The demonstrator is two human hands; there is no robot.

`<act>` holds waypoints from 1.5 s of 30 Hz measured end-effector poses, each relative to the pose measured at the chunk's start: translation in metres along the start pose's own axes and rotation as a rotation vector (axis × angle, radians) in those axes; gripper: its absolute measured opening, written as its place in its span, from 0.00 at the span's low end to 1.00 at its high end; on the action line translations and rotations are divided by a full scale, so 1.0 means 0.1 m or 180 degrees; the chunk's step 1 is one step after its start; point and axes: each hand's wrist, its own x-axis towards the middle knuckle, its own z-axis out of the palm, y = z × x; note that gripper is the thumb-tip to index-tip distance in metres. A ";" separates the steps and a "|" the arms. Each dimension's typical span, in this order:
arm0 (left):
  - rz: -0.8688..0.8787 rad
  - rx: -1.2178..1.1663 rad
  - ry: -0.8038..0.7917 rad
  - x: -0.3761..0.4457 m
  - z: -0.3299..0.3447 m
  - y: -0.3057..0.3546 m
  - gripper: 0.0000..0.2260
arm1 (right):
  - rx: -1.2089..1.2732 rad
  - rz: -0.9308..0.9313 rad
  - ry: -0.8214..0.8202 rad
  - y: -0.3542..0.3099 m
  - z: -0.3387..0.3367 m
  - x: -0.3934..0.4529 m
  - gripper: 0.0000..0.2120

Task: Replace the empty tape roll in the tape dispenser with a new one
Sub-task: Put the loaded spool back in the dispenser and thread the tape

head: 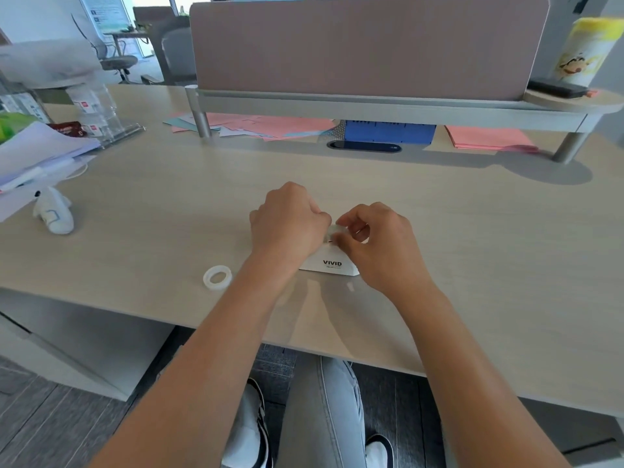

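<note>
A white tape dispenser (329, 265) marked VIVID stands on the desk near the front edge, mostly covered by both hands. My left hand (287, 224) is curled over its left side, fingers closed. My right hand (374, 241) pinches a small translucent roll (334, 230) at the top of the dispenser, between the two hands. I cannot tell whether the left hand grips the dispenser or the roll. A second whitish tape ring (217, 277) lies flat on the desk to the left, apart from both hands.
A small white toy figure (54, 211) lies at the far left, papers (37, 153) behind it. Pink sheets (270, 126) and a blue box (388, 131) sit under the raised shelf (371, 108). The desk's front edge (304, 342) runs below my forearms.
</note>
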 end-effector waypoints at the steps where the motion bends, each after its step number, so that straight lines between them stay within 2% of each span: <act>1: -0.0009 -0.0050 -0.0003 0.01 -0.02 -0.03 0.06 | -0.0047 0.0018 -0.0013 -0.02 0.00 0.01 0.07; 6: -0.0095 -0.0388 -0.0041 0.06 -0.12 -0.19 0.06 | -0.0398 0.0163 -0.0123 -0.12 0.03 0.06 0.09; 14: -0.0364 -0.0973 -0.0248 0.09 -0.22 -0.39 0.06 | -0.0854 0.0297 -0.0268 -0.27 0.00 0.06 0.07; 18: -0.0481 -0.1402 -0.0344 0.12 -0.23 -0.49 0.10 | -0.0882 0.0382 -0.0250 -0.31 0.00 0.04 0.07; 27: -0.0762 -0.2208 -0.0623 0.17 -0.21 -0.74 0.08 | -0.0833 0.0467 -0.0168 -0.38 0.05 -0.01 0.10; 35: -0.0954 -0.2579 -0.0667 0.16 -0.23 -0.85 0.07 | -0.0848 0.0449 0.0129 -0.38 0.18 -0.02 0.13; 40: -0.1131 -0.2669 -0.0729 0.17 -0.22 -0.89 0.12 | -0.0681 0.0470 0.0184 -0.45 0.33 0.07 0.13; 45: -0.1239 -0.2795 -0.0730 0.14 -0.24 -0.89 0.08 | -0.0642 0.0580 0.0114 -0.50 0.44 0.12 0.14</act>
